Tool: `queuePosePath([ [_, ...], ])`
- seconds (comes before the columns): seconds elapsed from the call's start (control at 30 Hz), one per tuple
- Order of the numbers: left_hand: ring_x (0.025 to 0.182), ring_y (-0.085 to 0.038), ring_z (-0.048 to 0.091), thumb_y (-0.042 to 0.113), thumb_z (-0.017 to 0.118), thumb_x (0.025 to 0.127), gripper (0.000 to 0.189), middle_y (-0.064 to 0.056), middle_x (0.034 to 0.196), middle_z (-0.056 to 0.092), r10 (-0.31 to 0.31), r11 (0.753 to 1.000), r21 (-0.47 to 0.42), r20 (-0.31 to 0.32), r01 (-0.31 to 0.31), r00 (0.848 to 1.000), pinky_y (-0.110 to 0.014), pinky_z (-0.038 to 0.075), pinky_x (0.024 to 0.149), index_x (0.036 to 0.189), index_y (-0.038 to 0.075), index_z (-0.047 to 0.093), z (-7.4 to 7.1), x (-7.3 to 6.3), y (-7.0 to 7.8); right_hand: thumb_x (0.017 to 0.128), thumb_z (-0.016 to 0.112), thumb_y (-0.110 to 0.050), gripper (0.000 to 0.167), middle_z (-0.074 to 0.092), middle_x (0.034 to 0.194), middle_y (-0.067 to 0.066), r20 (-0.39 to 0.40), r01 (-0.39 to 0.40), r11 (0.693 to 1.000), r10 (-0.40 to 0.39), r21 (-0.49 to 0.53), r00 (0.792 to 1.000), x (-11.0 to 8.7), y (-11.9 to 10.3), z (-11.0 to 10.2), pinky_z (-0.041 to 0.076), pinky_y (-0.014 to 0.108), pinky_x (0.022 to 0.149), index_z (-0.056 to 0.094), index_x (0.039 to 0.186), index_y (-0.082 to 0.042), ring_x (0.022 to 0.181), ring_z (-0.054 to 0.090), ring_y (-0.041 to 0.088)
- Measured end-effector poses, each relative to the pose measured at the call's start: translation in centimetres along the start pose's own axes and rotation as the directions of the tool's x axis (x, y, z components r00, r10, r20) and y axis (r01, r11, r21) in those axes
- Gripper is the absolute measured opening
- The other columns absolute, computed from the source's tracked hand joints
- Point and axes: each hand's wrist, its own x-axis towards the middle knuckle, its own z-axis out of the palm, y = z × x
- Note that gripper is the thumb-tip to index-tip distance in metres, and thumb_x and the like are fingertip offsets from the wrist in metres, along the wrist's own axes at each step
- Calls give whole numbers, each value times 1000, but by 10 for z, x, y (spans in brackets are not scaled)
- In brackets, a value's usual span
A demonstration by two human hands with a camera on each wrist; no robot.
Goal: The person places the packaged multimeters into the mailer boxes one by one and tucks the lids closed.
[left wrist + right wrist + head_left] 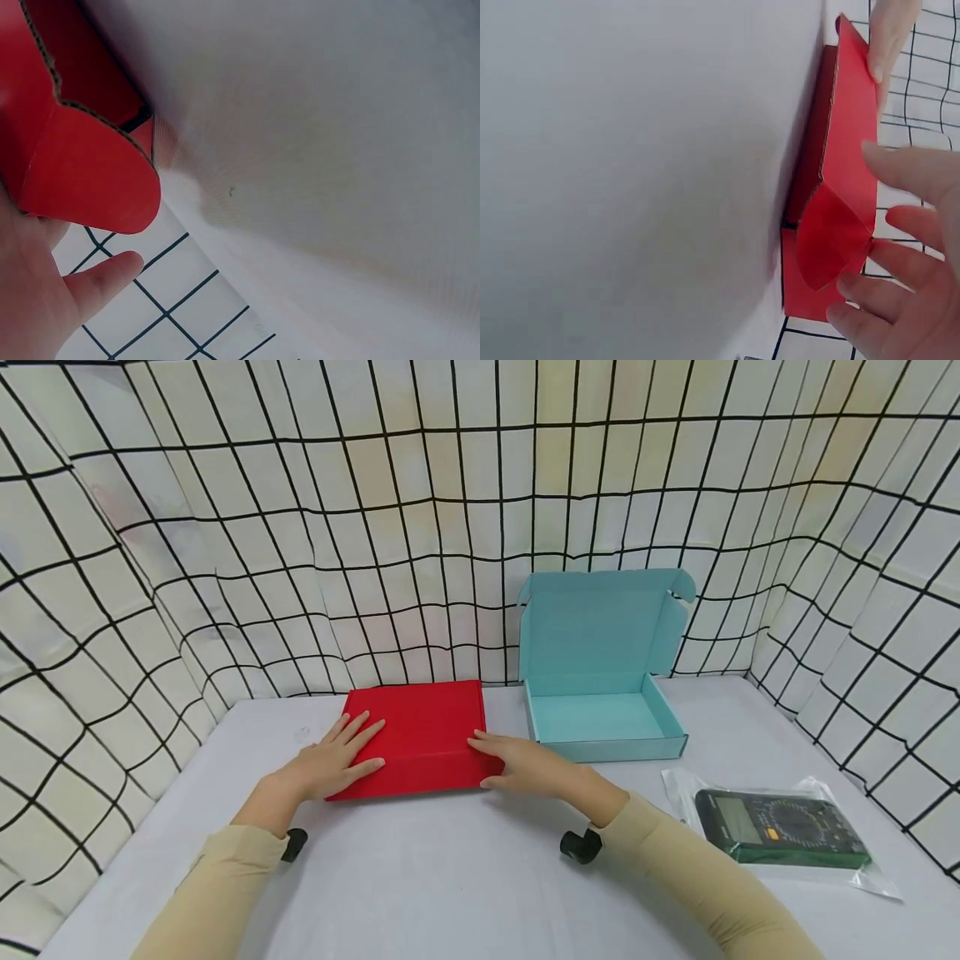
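Observation:
A red cardboard box point(420, 718) lies on the white tabletop, its lid folded over. The lid's front flap point(851, 127) sticks out at an angle above the front wall, with a rounded side tab point(832, 240) at its end. My left hand point(333, 760) rests on the lid's left side, fingers spread and straight. In the left wrist view another rounded tab point(97, 169) hangs beside that hand's thumb. My right hand point(528, 764) is at the box's right front corner, fingers loosely extended along the edge near the tab.
An open light-blue box point(607, 718) stands right of the red one, lid upright. A multimeter point(780, 827) in a clear plastic bag lies at the right of the table. White sheeting with black netting point(450, 527) encloses the back and sides.

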Motion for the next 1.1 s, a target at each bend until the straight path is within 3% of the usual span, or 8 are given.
queuePosePath([
  [0.33, 151, -49, 7, 60, 52, 99, 84, -20, 168, 12, 0, 1000, -11, -5, 0, 1000, -81, 28, 102, 164, 15, 23, 7, 5, -11, 93, 76, -9, 59, 57, 147, 13, -185, -21, 1000, 22, 9, 982, -20, 0, 2, 48, 44, 107, 55, 147, -5, 136, 52, 32],
  [0.57, 151, -50, 9, 58, 55, 99, 83, -21, 168, 15, 6, 1000, -26, -6, -6, 1000, -81, 30, 101, 163, 14, 26, 2, 3, -7, 91, 78, -11, 54, 67, 133, 12, -212, -103, 994, 107, 29, 971, -23, 0, 3, 60, 35, 81, 60, 143, -6, 106, 69, 31],
  [0.7, 151, -49, 10, 56, 56, 99, 82, -20, 167, 15, 3, 1000, -25, -3, -3, 1000, -81, 32, 100, 163, 14, 27, -1, 1, -3, 90, 79, -12, 53, 68, 129, 11, -204, -134, 991, 133, 10, 970, -21, 0, 4, 60, 33, 77, 61, 140, -5, 99, 71, 29],
  [0.87, 150, -51, 10, 57, 57, 99, 83, -22, 167, 16, -5, 999, -39, 16, 6, 1000, -81, 32, 99, 163, 13, 27, -2, 2, -3, 88, 82, -16, 57, 70, 126, 11, -184, -160, 987, 156, -5, 970, -17, -1, 7, 59, 37, 84, 61, 140, -4, 105, 69, 29],
  [1.1, 150, -52, 9, 58, 59, 97, 85, -21, 167, 15, -10, 994, -112, 48, 16, 999, -83, 22, 103, 162, 13, 28, -9, 4, -3, 88, 83, -15, 57, 68, 130, 13, -175, -158, 987, 152, -19, 973, -12, -1, 10, 55, 42, 97, 61, 139, -2, 120, 64, 30],
])
